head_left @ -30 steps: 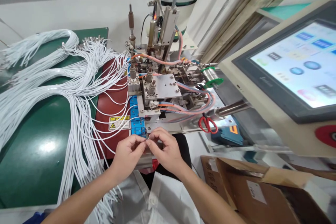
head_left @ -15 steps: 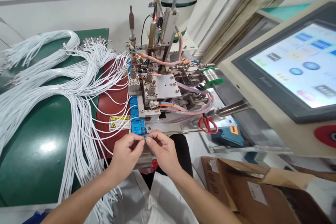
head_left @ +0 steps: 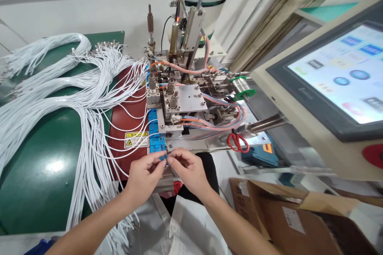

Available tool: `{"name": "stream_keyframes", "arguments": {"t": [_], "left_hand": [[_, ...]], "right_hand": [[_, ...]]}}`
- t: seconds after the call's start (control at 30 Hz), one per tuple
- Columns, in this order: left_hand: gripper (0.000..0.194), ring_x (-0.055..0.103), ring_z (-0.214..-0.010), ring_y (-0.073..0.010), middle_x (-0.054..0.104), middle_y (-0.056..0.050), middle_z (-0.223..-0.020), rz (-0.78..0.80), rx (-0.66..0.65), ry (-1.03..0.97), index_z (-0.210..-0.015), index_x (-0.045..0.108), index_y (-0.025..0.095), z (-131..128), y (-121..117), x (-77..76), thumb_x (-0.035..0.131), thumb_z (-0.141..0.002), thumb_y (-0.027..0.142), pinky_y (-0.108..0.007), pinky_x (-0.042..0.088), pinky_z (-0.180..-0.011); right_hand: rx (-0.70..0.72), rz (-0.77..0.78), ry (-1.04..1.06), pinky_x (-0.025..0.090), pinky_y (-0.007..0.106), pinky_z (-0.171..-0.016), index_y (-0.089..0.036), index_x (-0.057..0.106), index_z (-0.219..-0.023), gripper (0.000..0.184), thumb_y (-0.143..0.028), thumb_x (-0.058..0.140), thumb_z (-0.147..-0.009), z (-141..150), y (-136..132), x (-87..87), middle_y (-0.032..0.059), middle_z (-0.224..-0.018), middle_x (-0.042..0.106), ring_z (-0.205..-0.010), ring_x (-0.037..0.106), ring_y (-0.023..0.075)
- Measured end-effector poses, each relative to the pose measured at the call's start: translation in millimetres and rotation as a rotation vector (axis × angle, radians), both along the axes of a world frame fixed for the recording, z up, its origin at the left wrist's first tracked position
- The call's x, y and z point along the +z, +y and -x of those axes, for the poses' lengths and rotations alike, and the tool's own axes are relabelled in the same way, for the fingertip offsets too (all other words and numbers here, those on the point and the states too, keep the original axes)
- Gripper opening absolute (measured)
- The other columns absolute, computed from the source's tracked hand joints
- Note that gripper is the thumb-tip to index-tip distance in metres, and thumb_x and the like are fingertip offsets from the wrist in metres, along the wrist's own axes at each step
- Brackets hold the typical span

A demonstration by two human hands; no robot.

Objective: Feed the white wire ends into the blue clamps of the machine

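Note:
My left hand (head_left: 144, 177) and my right hand (head_left: 188, 171) meet fingertip to fingertip just below the blue slotted fixture (head_left: 156, 137) at the front of the small metal machine (head_left: 182, 103). Both hands are pinched closed. Between the fingertips is something tiny, probably the end of a white wire, too small to make out. A thin white wire (head_left: 131, 155) runs from the left hand toward the big bundle of white wires (head_left: 60, 91) lying on the green table (head_left: 38, 175).
A red mat with a yellow warning label (head_left: 136, 139) lies left of the machine. Red-handled scissors (head_left: 237, 142) rest on its right side. A touch screen panel (head_left: 338, 75) stands at right, with an open cardboard box (head_left: 299, 215) below it. Plastic bags (head_left: 179, 223) lie near my arms.
Both hands have crept slightly up and forward toward the blue fixture, fingertips staying pinched together. The view shifted a little.

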State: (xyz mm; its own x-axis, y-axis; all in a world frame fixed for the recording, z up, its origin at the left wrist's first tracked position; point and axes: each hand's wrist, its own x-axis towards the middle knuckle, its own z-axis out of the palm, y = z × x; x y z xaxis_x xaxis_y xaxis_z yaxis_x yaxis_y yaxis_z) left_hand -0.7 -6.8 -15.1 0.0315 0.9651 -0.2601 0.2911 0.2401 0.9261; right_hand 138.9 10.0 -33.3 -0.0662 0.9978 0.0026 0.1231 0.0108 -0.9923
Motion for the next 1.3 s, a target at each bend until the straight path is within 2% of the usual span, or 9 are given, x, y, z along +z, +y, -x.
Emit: {"name": "stream_keyframes", "arguments": {"t": [0.17,0.23,0.3,0.43,0.57,0.8,1.07,1.2,1.3], "left_hand": [[0.023,0.056,-0.053,-0.0097,0.062,0.000,-0.067,0.051,-0.004,-0.014,-0.093,0.059,0.014,-1.1,0.6,-4.1,0.054,-0.078,0.031,-0.021,0.049,-0.053],[0.024,0.055,-0.053,-0.0099,0.061,0.001,-0.067,0.038,-0.045,0.033,-0.097,0.056,0.016,2.7,2.9,-5.0,0.055,-0.077,0.029,-0.021,0.047,-0.052],[0.026,0.054,-0.053,-0.0099,0.060,0.002,-0.068,-0.011,-0.124,0.145,-0.100,0.054,0.019,9.6,6.6,-3.3,0.057,-0.076,0.025,-0.021,0.045,-0.052],[0.013,0.057,-0.067,-0.0129,0.061,0.000,-0.077,-0.224,-0.276,0.414,-0.088,0.061,0.021,25.6,16.2,2.4,0.052,-0.079,0.019,-0.025,0.046,-0.065],[0.018,0.058,-0.079,-0.0151,0.061,-0.002,-0.085,-0.388,-0.286,0.495,-0.087,0.062,0.020,33.6,24.6,-3.8,0.046,-0.083,0.014,-0.029,0.045,-0.074],[0.019,0.058,-0.078,-0.0158,0.061,-0.003,-0.083,-0.414,-0.264,0.526,-0.086,0.062,0.019,35.2,30.1,-19.1,0.046,-0.082,0.012,-0.029,0.047,-0.072],[0.020,0.059,-0.079,-0.0166,0.062,-0.004,-0.083,-0.404,-0.284,0.570,-0.085,0.063,0.018,34.2,33.0,-19.1,0.045,-0.081,0.009,-0.031,0.047,-0.074],[0.019,0.059,-0.081,-0.0165,0.063,-0.003,-0.084,-0.405,-0.284,0.529,-0.085,0.063,0.018,35.6,32.3,-21.8,0.046,-0.081,0.011,-0.031,0.047,-0.075],[0.020,0.059,-0.080,-0.0159,0.063,-0.004,-0.084,-0.399,-0.278,0.522,-0.085,0.064,0.018,35.3,31.0,-20.8,0.046,-0.082,0.010,-0.030,0.047,-0.075]], "right_hand": [[-0.081,-0.292,-0.239,0.046,0.027,-0.059,-0.019,0.062,-0.066,0.009,-0.018,0.057,-0.073,-2.8,-3.2,-3.6,0.0030,-0.066,0.061,-0.062,0.056,0.0140],[-0.099,-0.348,-0.302,0.046,0.028,-0.062,-0.018,0.062,-0.066,0.009,-0.018,0.056,-0.073,-4.0,-2.4,-5.0,0.0037,-0.066,0.061,-0.064,0.056,0.0148],[-0.113,-0.296,-0.318,0.045,0.026,-0.060,-0.018,0.060,-0.063,0.011,-0.019,0.055,-0.073,-4.8,0.7,-7.4,0.0030,-0.065,0.059,-0.062,0.055,0.0141],[-0.094,-0.043,-0.246,0.043,0.023,-0.055,-0.018,0.057,-0.065,0.013,-0.023,0.052,-0.075,-4.1,10.8,-20.0,0.0007,-0.063,0.057,-0.057,0.053,0.0124],[-0.048,0.064,-0.223,0.043,0.023,-0.059,-0.018,0.058,-0.070,0.015,-0.026,0.048,-0.078,-0.1,16.0,-34.6,0.0010,-0.067,0.059,-0.062,0.055,0.0138],[-0.064,0.033,-0.445,0.040,0.024,-0.058,-0.019,0.058,-0.067,0.016,-0.027,0.047,-0.076,2.6,16.0,-28.5,0.0012,-0.066,0.060,-0.060,0.053,0.0142],[0.004,0.145,-0.404,0.039,0.024,-0.052,-0.018,0.058,-0.064,0.016,-0.025,0.048,-0.074,-0.7,23.4,-28.0,0.0006,-0.060,0.060,-0.055,0.053,0.0144],[-0.003,0.051,-0.324,0.042,0.024,-0.056,-0.018,0.063,-0.078,0.016,-0.026,0.049,-0.077,-1.5,26.1,-28.4,0.0027,-0.077,0.063,-0.063,0.056,0.0142],[-0.005,-0.056,-0.285,0.042,0.025,-0.060,-0.018,0.063,-0.072,0.012,-0.024,0.053,-0.075,0.0,27.7,-27.3,0.0033,-0.076,0.062,-0.067,0.056,0.0148]]}}
